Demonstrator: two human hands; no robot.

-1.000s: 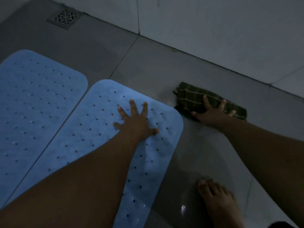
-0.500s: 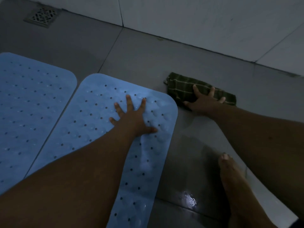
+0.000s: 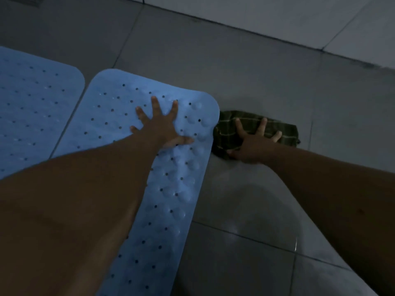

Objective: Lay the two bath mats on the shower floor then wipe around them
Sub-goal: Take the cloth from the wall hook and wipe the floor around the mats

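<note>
Pressing cloth (image 3: 254, 130), right hand (image 3: 252, 144) splayed

A home shower — grey floor tiles (image 3: 245, 71), pale tiled wall (image 3: 267, 16), blue perforated bath mats (image 3: 171, 199).

Both bath mats, the nearer mat (image 3: 171, 189) and the farther mat (image 3: 32, 107), are light blue, dotted with dark holes. The cloth (image 3: 245, 127) is dark green with pale checked lines. The floor (image 3: 213, 71) is grey tile.
</note>
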